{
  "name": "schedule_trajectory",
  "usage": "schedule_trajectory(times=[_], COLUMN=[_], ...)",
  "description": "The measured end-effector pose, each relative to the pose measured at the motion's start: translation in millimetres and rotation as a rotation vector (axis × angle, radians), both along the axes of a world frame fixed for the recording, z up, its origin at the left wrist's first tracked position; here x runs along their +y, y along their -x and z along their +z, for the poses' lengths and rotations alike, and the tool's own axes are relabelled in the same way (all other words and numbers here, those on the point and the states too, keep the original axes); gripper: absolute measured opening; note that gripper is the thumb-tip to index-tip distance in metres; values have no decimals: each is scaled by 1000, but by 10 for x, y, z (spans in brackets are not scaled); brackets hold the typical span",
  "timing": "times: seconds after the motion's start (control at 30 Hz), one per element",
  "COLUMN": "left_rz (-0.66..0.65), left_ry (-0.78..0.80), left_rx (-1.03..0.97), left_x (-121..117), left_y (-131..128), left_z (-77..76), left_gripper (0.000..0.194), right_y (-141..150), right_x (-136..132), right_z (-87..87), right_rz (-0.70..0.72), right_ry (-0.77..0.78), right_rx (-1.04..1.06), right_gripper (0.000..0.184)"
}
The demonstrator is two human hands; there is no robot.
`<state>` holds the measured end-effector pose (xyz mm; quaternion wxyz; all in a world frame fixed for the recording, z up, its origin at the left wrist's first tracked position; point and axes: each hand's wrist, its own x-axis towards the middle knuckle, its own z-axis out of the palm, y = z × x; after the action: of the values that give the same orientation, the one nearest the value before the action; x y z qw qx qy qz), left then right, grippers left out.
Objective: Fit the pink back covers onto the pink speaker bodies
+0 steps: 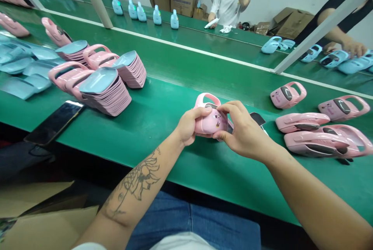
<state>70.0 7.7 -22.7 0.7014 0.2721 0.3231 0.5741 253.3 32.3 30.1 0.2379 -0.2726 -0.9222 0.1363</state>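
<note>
Between my two hands is a pink plastic housing (pixel 210 124) with a looped handle and a small printed cartoon figure, held just above the green work surface. My left hand (pixel 190 125) closes round its left side, thumb on top. My right hand (pixel 240 129) grips the other side, fingertips on the upper edge and thumb low on the front. Behind my right hand lies a dark flat piece (pixel 258 118), partly hidden. On the right sit several similar pink housings (pixel 310 139) with dark windows.
Stacks of pink panels (pixel 112 96) topped by light blue ones stand left, beside a phone (pixel 55 122) at the table edge. Loose blue panels (pixel 25 65) lie further left. Across a white rail (pixel 186 44), blue housings (pixel 157 16) stand near co-workers. An open carton (pixel 46 226) is below left.
</note>
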Motion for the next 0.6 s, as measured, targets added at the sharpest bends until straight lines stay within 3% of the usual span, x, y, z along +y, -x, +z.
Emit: schedule_trajectory(times=[0.33, 0.47, 0.6], left_rz=[22, -116, -221], left_ry=[59, 91, -23], left_rx=[-54, -29, -58], left_x=[-13, -49, -105], left_y=[26, 89, 119], left_z=[11, 71, 107], left_gripper=[37, 46, 56], right_y=[99, 50, -31], right_x=[0, 21, -20], right_z=[31, 96, 181], right_rz=[-4, 10, -12], right_ry=[-68, -18, -7], right_rx=[-81, -79, -99], right_gripper=[53, 53, 54])
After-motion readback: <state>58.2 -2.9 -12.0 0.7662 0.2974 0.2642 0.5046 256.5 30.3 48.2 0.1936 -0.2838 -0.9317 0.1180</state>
